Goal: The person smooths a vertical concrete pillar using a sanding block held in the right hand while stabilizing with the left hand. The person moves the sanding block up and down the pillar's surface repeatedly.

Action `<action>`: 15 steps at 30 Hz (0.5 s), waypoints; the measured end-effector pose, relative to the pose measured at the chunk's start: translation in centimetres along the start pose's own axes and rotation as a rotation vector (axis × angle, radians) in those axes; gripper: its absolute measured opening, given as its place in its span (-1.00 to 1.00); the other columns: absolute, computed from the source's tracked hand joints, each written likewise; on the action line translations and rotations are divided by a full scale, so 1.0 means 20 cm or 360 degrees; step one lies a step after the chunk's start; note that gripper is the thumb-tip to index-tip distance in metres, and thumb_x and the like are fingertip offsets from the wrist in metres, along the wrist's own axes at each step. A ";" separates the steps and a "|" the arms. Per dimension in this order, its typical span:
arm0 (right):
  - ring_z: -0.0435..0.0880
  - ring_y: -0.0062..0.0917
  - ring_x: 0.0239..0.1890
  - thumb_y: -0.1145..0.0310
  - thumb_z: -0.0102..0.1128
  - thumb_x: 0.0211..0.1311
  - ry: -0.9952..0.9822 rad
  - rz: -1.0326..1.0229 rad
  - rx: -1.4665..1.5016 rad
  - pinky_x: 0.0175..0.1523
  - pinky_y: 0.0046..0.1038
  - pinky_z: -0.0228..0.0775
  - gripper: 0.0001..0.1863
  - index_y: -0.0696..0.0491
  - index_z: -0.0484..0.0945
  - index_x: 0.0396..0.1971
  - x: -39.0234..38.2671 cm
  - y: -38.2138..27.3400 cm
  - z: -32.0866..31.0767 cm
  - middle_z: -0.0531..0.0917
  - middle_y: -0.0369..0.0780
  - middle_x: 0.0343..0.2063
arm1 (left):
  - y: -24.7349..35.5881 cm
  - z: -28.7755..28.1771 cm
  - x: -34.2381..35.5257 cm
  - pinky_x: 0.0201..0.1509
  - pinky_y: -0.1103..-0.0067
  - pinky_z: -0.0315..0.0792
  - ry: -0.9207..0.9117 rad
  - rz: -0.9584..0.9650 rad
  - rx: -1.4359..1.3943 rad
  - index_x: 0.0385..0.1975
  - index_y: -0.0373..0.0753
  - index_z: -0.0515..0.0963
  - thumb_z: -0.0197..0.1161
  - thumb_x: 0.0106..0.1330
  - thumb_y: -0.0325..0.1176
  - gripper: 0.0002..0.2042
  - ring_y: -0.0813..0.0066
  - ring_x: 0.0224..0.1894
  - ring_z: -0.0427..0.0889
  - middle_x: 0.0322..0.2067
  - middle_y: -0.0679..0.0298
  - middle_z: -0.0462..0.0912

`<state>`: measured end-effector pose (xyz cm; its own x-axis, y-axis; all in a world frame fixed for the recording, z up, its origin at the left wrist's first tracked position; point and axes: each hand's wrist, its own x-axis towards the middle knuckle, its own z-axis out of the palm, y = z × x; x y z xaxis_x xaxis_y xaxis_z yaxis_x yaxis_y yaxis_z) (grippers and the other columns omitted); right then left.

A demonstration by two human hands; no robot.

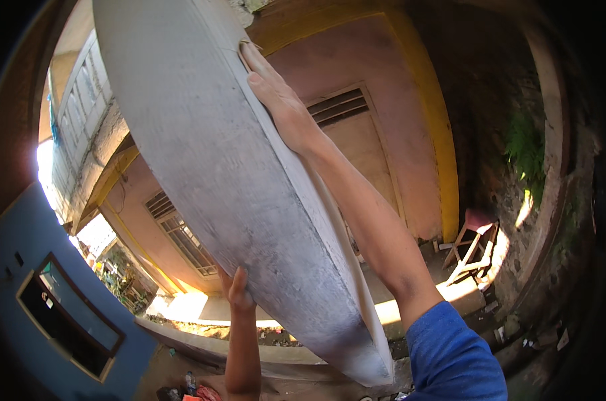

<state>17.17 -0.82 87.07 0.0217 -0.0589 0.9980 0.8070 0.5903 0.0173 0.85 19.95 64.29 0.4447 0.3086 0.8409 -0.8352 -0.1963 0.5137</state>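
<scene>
A long grey slab-like beam (pixel 216 160) with a dusty, smudged face slants across the middle, from the upper left down to the lower right. My right hand (pixel 279 103) lies along its upper right edge, fingers straight and close together. A thin tan piece that looks like sandpaper (pixel 243 50) shows at the fingertips, pressed against the edge; most of it is hidden. Lower down, my left hand (pixel 237 289) grips the beam's left edge, thumb up at the front and the other fingers largely hidden behind it.
Behind the beam stands a pink house wall (pixel 410 134) with yellow trim and a door (pixel 360 144). A blue wall with a window (pixel 69 317) rises at the left. At the right are a small wooden stool (pixel 473 247) and a rough wall. Bottles and bags (pixel 191 386) lie below.
</scene>
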 end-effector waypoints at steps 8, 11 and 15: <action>-0.06 0.02 0.61 0.04 -0.27 0.63 -0.0136 0.0169 -0.0186 0.62 -0.03 -0.27 -0.31 0.24 0.16 0.51 -1.38 -0.09 -0.05 0.06 0.09 0.56 | 0.12 0.03 -0.01 0.41 0.30 0.31 0.0245 0.0007 0.0239 0.52 -0.36 0.01 0.34 0.30 -0.25 -0.14 0.12 0.30 0.43 0.33 0.02 0.37; -0.07 0.09 0.60 0.08 -0.23 0.62 -0.0071 0.0208 -0.0173 0.60 -0.02 -0.24 -0.33 0.26 0.20 0.49 -1.66 -0.18 -0.13 0.08 0.14 0.54 | 0.06 0.11 0.02 0.39 0.31 0.33 0.0276 0.0170 0.0547 0.51 -0.39 0.04 0.33 0.35 -0.10 -0.14 0.11 0.30 0.44 0.33 0.00 0.37; -0.08 0.08 0.61 0.11 -0.17 0.59 -0.0163 0.0076 -0.0149 0.60 -0.02 -0.24 -0.36 0.22 0.25 0.48 -1.12 -0.15 -0.07 0.08 0.13 0.54 | 0.12 0.15 -0.07 0.46 0.27 0.23 0.0426 0.0194 0.1232 0.52 -0.40 0.04 0.19 0.45 0.12 -0.13 0.09 0.36 0.38 0.36 -0.04 0.34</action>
<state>15.10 -2.27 64.63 0.0050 0.0527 0.9986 0.8581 0.5126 -0.0314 -0.80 16.17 64.87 0.1918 0.4358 0.8794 -0.3699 -0.7978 0.4761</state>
